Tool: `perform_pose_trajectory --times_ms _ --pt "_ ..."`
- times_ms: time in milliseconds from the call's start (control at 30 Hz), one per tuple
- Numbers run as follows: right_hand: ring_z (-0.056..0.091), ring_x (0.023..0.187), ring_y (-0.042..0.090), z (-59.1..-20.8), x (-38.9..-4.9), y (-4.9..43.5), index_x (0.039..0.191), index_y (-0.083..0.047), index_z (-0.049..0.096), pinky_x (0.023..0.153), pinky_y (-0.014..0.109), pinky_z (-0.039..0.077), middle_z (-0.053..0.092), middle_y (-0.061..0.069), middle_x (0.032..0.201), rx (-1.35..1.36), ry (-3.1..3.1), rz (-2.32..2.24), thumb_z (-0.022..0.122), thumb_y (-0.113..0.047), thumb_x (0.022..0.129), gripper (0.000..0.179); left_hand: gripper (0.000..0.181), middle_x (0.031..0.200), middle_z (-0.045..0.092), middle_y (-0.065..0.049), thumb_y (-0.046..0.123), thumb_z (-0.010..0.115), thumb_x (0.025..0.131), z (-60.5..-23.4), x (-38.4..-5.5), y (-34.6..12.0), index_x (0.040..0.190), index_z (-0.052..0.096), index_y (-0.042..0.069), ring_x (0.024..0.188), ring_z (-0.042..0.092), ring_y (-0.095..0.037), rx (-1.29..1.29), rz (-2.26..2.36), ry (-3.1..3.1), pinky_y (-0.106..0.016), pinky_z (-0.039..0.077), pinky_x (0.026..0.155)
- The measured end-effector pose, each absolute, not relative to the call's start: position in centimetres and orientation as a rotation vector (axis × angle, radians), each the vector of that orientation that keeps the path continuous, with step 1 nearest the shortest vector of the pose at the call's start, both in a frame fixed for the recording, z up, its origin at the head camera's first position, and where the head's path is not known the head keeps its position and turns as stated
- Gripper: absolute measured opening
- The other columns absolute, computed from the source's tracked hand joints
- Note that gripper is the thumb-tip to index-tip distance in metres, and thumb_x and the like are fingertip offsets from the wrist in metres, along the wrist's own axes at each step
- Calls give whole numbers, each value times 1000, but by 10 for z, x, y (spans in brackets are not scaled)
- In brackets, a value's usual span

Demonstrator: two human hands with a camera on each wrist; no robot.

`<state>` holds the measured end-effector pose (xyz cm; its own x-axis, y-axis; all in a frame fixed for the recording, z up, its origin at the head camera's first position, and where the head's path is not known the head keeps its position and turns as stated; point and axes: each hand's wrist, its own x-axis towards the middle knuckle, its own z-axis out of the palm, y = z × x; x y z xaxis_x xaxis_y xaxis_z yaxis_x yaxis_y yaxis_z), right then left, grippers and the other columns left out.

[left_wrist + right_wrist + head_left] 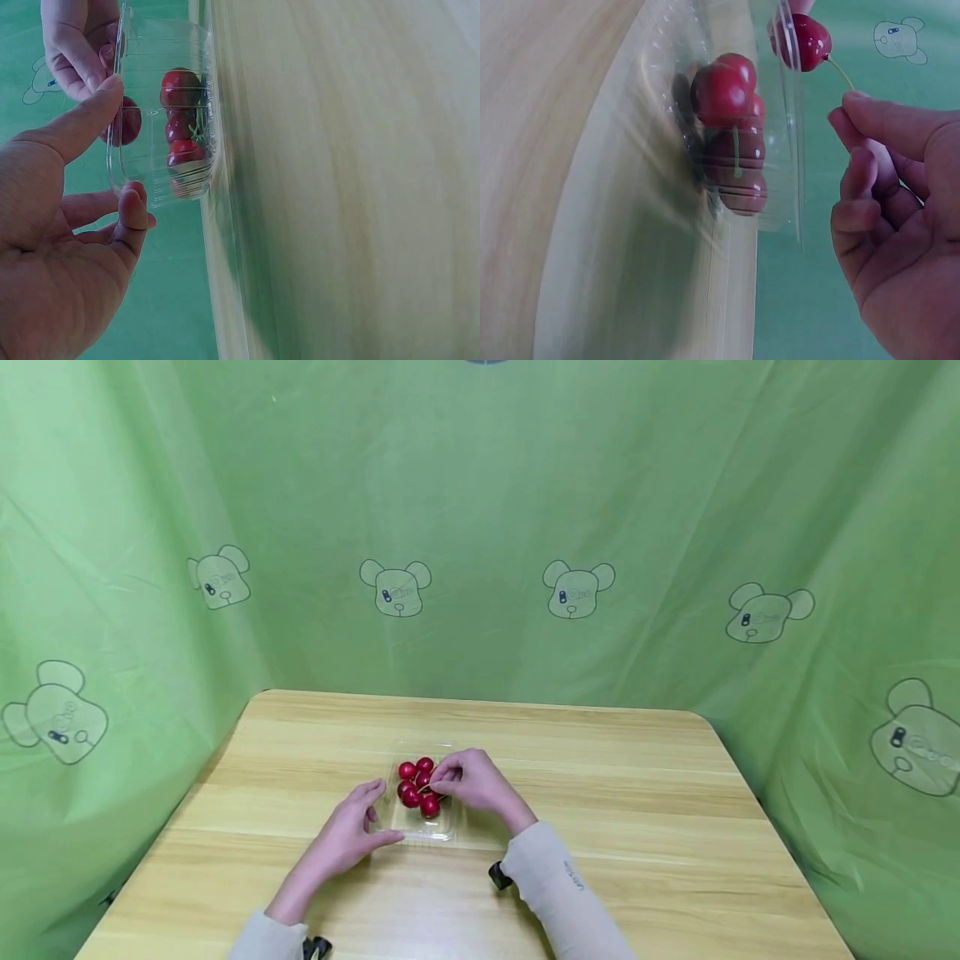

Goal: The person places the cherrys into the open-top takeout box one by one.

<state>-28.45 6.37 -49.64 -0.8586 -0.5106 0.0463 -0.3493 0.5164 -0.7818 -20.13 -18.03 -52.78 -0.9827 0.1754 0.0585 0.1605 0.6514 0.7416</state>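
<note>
A clear plastic container [431, 837] sits on the table with several red cherries [430, 806] inside. My right hand [474, 779] pinches a cherry's thin stem between thumb and forefinger. That cherry [804, 41] hangs at rim height, higher than the others, as the right wrist view shows. Its stem [841, 71] runs up to my fingertips. At the container's near left corner, my left hand [348, 831] holds the side, thumb along the near rim and fingers on the left wall. In the left wrist view the thumb [86, 120] lies against the rim.
The light wooden table [600, 785] extends well to the right of the container and behind it. Green curtains [487, 527] with bear-head drawings hang around its back and sides. Both forearms reach in from the near edge in light sleeves [558, 885].
</note>
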Motion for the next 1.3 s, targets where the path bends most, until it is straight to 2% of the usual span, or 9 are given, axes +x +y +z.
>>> perform_pose_trajectory --times_ms 333,933,1300 --pt "59 69 8 -499 -284 58 91 -9 79 65 22 52 69 -6 77 -733 2590 -1249 81 -12 89 4 99 159 43 -25 33 91 77 -527 -202 -180 154 41 -5 89 58 -17 285 1280 2831 -21 51 70" --pt "59 67 5 -506 -284 50 86 -15 78 67 22 51 68 -10 73 -717 2682 -1108 81 -13 90 6 100 158 44 -25 35 91 76 -528 -203 -181 154 41 -6 88 56 -15 287 1294 2825 -21 50 68" --pt "59 69 4 -507 -284 46 89 -13 79 70 22 52 70 -10 77 -724 2721 -1070 82 -17 89 5 100 157 44 -25 35 91 77 -529 -201 -181 153 42 -6 86 55 -14 289 1296 2828 -21 50 67"
